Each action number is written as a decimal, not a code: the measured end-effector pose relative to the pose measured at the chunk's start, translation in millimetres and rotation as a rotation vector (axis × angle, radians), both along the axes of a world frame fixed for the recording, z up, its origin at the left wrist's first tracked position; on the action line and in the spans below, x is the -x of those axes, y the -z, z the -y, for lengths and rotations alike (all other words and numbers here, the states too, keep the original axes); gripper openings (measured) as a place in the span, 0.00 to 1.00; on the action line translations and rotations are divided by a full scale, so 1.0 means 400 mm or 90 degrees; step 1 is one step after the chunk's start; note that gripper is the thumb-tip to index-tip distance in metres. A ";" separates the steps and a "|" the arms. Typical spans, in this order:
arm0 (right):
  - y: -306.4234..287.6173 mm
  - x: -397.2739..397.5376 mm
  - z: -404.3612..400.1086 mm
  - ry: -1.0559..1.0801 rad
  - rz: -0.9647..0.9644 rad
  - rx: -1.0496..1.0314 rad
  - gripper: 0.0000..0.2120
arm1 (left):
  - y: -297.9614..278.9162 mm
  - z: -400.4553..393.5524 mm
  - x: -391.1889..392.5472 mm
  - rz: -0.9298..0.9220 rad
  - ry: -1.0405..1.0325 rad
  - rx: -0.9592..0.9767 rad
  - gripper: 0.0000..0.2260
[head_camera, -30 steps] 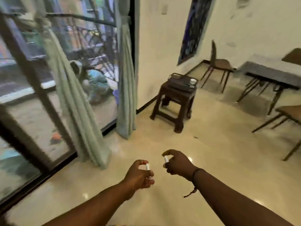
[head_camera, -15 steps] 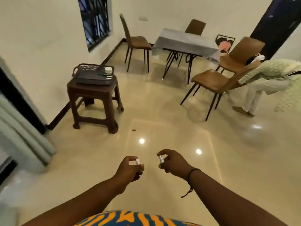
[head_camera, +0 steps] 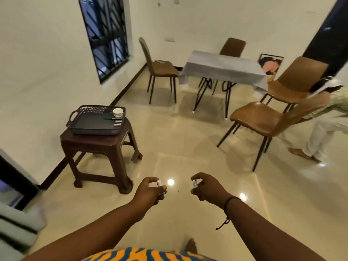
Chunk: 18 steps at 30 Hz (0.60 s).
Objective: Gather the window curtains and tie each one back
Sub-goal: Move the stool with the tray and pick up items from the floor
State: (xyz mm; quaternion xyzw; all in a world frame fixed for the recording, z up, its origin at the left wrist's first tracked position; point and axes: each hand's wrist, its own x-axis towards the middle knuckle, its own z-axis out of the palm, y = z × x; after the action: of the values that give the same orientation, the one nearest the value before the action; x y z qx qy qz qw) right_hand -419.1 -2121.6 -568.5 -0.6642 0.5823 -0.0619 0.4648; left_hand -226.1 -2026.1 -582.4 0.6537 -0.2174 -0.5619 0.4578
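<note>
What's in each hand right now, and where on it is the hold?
Each hand pinches a small white cylinder: the left hand holds one around its lower part, the right hand holds the other likewise. What they are is unclear.

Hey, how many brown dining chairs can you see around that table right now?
4. One chair stands left of the grey table, one behind it against the wall, and two at its right: the farther and the nearer. More could be hidden outside the frame.

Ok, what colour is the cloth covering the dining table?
Light grey, plain with no pattern; the tablecloth shows best in the head view.
</note>
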 end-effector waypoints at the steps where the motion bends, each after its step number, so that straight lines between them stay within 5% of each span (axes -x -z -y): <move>1: 0.011 -0.024 0.066 -0.018 -0.005 0.000 0.17 | 0.012 0.043 -0.026 0.000 -0.033 -0.005 0.13; 12: -0.031 -0.411 0.600 -0.379 -0.107 0.065 0.14 | -0.003 0.312 -0.321 -0.029 -0.409 -0.037 0.10; 18: 0.028 -0.721 0.776 -0.558 -0.125 0.111 0.16 | 0.073 0.485 -0.518 -0.053 -0.489 -0.044 0.09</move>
State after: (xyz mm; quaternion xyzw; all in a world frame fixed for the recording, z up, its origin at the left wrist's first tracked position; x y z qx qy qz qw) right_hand -130.8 -2431.9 -579.8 -0.8871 0.2800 0.1552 0.3324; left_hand -19.1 -2220.1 -611.8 0.6794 0.0812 -0.3823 0.6210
